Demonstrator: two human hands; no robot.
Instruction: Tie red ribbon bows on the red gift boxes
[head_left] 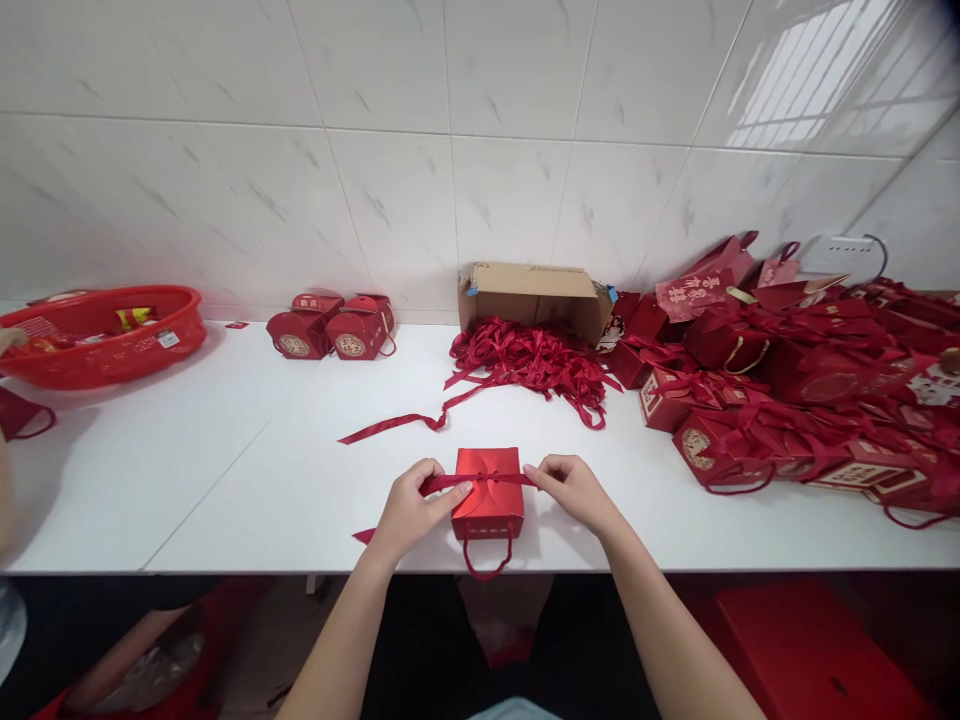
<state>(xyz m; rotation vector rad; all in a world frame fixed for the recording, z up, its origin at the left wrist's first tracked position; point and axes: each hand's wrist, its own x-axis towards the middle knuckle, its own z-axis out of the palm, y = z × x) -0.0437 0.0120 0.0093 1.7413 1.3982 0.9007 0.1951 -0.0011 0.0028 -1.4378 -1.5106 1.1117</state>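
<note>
A small red gift box [487, 508] with a rope handle [488, 572] hanging at its front stands on the white table before me. Across its top runs a dark red ribbon [501, 479], which passes at the holes in the folded lid. My left hand [421, 505] pinches the ribbon on the left, its thumb resting at the box's top edge. On the other side my right hand [568, 487] has the ribbon's right part between thumb and fingers. A ribbon tail [364, 536] shows left of my left wrist.
Behind the box, a heap of red ribbons [536, 360] spills from a cardboard box [536, 285]. Many red gift boxes [817, 400] crowd the right side. Two more boxes [358, 328] stand at the wall. At left are a red plastic basket [105, 340] and part of another person [6, 450].
</note>
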